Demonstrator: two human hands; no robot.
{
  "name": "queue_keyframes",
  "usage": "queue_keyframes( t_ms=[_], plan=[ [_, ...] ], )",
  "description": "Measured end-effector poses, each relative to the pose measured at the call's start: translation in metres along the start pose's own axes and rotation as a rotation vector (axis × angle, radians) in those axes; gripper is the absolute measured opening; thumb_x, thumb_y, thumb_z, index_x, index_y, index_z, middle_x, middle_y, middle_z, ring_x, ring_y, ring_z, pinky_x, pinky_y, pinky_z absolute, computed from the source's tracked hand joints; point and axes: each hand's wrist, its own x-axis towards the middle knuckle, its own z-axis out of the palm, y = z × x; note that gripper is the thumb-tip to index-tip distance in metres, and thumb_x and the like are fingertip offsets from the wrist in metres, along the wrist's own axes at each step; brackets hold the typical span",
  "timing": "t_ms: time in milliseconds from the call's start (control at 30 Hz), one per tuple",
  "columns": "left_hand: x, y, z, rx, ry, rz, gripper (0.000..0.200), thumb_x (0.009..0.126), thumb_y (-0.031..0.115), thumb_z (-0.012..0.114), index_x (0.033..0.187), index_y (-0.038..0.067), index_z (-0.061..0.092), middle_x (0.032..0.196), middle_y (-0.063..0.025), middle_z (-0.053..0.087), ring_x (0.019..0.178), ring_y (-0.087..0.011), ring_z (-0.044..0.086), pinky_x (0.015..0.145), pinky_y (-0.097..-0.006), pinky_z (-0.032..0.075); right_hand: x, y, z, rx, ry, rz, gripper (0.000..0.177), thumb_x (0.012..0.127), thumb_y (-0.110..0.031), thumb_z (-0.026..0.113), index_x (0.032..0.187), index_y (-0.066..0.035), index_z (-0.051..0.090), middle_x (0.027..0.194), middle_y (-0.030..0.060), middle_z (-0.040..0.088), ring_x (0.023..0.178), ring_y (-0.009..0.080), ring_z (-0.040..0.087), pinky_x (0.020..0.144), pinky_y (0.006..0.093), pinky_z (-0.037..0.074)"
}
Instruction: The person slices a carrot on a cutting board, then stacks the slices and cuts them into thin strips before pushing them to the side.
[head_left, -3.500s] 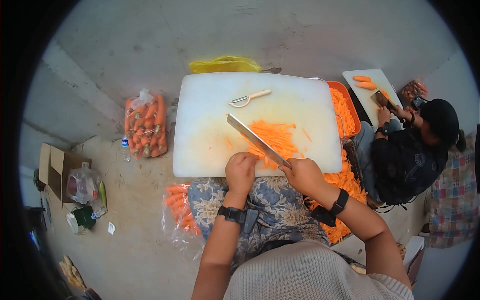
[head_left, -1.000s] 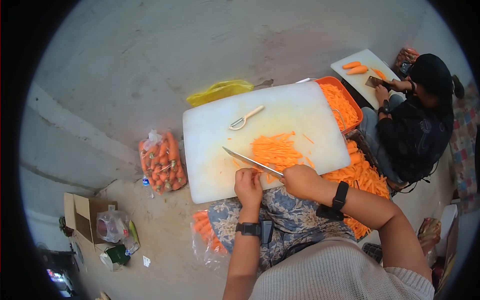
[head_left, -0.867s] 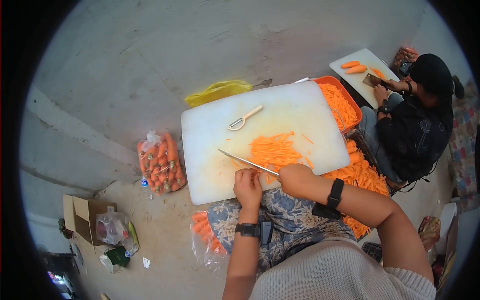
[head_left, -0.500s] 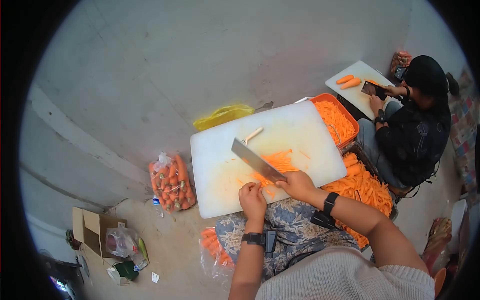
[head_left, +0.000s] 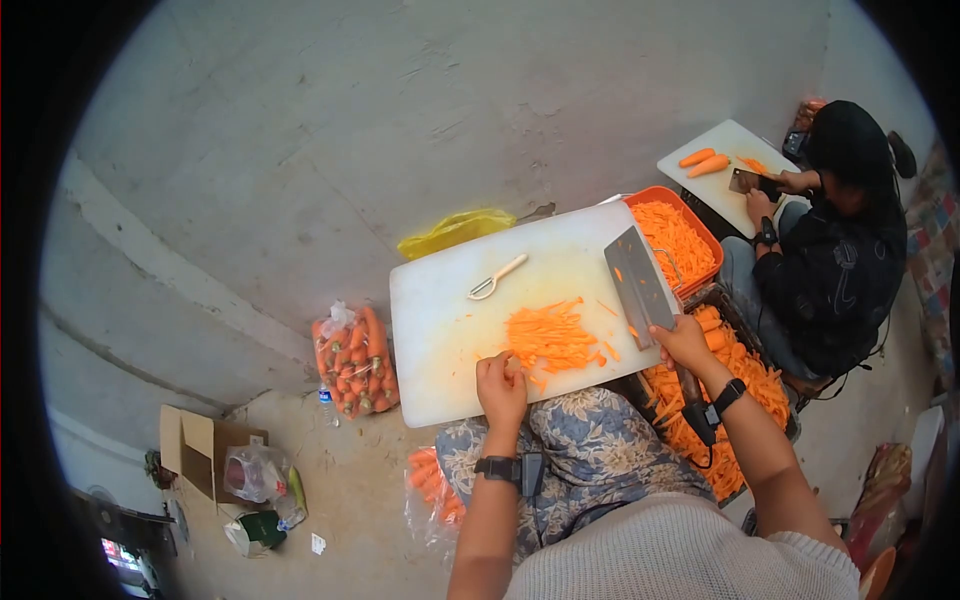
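Note:
My right hand (head_left: 682, 345) grips a cleaver (head_left: 640, 292) with a broad metal blade, held at the right end of the white cutting board (head_left: 440, 330). Bits of carrot cling to the blade. My left hand (head_left: 501, 392) rests at the board's front edge with its fingers curled together; what they hold, if anything, is too small to make out. Just right of those fingers lies a pile of cut carrot strips (head_left: 552, 335). A peeler (head_left: 498, 277) with a pale handle lies farther back on the board.
Beside the board stand an orange tub (head_left: 712, 245) of carrot strips and a dark crate (head_left: 790, 425) holding carrots and strips. A co-worker (head_left: 830, 250) cuts carrots at another board (head_left: 735, 135). Bagged carrots (head_left: 355, 362) and a cardboard box (head_left: 200, 450) are at left.
My right hand has carried the cleaver rightward, from above the carrot strips to the board's right end, turning the blade. The strips now show uncovered. My left hand stays near the front edge.

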Motion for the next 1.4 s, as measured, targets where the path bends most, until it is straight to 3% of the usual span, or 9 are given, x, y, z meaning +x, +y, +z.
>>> queue_keyframes(
  t_ms=[167,267,333,433,533,967,1033,1133,1400],
  plan=[
    [0.005,-0.007,-0.008,0.136,0.064,0.088,0.044,0.077,0.011,0.072,0.118,0.004,0.060,0.110,-0.0162,0.050,0.096,-0.0306,0.056,0.087,-0.0414,0.047,0.006,0.027,-0.017,0.108,-0.034,0.005,0.026,0.090,-0.018,0.063,0.095,0.007,0.056,0.053,0.0073,0.054,0.036,0.0147,0.050,0.033,0.0296,0.040],
    [0.003,0.006,-0.015,0.247,0.217,0.126,0.074,0.073,0.025,0.079,0.136,0.005,0.046,0.129,-0.0242,0.043,0.117,-0.0375,0.047,0.098,-0.0416,0.041,0.007,0.031,-0.020,0.151,-0.055,0.037,0.028,0.090,-0.020,0.064,0.096,0.006,0.055,0.053,0.0068,0.053,0.036,0.0147,0.050,0.033,0.0295,0.040],
    [-0.001,0.009,-0.014,0.325,-0.028,-0.060,0.109,0.064,0.053,0.081,0.149,0.011,0.026,0.145,-0.0310,0.025,0.134,-0.0447,0.028,0.109,-0.0521,0.027,0.010,0.032,-0.020,0.130,-0.061,0.067,0.030,0.090,-0.021,0.064,0.097,0.006,0.055,0.053,0.0065,0.053,0.037,0.0147,0.050,0.033,0.0295,0.040],
    [-0.010,0.033,-0.009,0.597,-0.272,-0.086,0.123,0.056,0.068,0.077,0.151,0.013,0.021,0.148,-0.0337,0.018,0.139,-0.0462,0.021,0.111,-0.0548,0.022,0.012,0.032,-0.018,0.058,-0.009,0.078,0.031,0.090,-0.022,0.065,0.097,0.007,0.054,0.053,0.0065,0.052,0.036,0.0149,0.049,0.033,0.0302,0.040],
    [-0.013,0.016,0.001,0.605,-0.232,-0.039,0.118,0.062,0.072,0.069,0.151,0.013,0.020,0.148,-0.0340,0.017,0.140,-0.0469,0.017,0.111,-0.0570,0.019,0.011,0.025,-0.013,-0.004,0.044,0.034,0.032,0.089,-0.024,0.066,0.090,0.006,0.055,0.053,0.0056,0.051,0.036,0.0143,0.049,0.032,0.0301,0.041],
    [0.032,-0.008,0.046,0.596,-0.021,-0.132,0.081,0.091,0.051,0.050,0.149,0.003,0.021,0.150,-0.0249,0.027,0.141,-0.0378,0.022,0.113,-0.0512,0.019,0.014,-0.015,0.018,-0.233,-0.066,0.010,0.034,0.087,-0.020,0.065,0.105,0.008,0.056,0.060,0.0147,0.058,0.046,0.0225,0.058,0.041,0.0362,0.047],
    [0.034,0.000,0.061,0.552,-0.035,-0.076,0.074,0.094,0.047,0.047,0.146,-0.001,0.026,0.147,-0.0240,0.033,0.139,-0.0364,0.027,0.112,-0.0499,0.021,0.020,-0.018,0.029,-0.692,-0.014,-0.185,0.029,0.087,-0.021,0.062,0.100,0.005,0.059,0.069,0.0215,0.064,0.063,0.0320,0.066,0.058,0.0424,0.053],
    [0.037,0.011,0.079,0.407,-0.039,-0.037,0.069,0.095,0.044,0.046,0.144,-0.002,0.031,0.144,-0.0244,0.038,0.136,-0.0369,0.032,0.111,-0.0501,0.024,0.013,-0.028,0.056,-0.933,0.029,-0.441,0.022,0.085,-0.019,0.061,0.094,0.002,0.061,0.071,0.0214,0.065,0.063,0.0355,0.066,0.061,0.0427,0.053],
    [0.023,0.019,0.065,0.043,0.072,0.125,0.052,0.097,0.024,0.048,0.137,-0.007,0.035,0.136,-0.0291,0.043,0.126,-0.0442,0.041,0.107,-0.0456,0.032,-0.015,-0.040,0.069,-0.901,-0.040,-0.582,0.019,0.086,-0.019,0.059,0.085,0.000,0.059,0.070,0.0202,0.065,0.070,0.0366,0.066,0.062,0.0465,0.051]
  ],
)
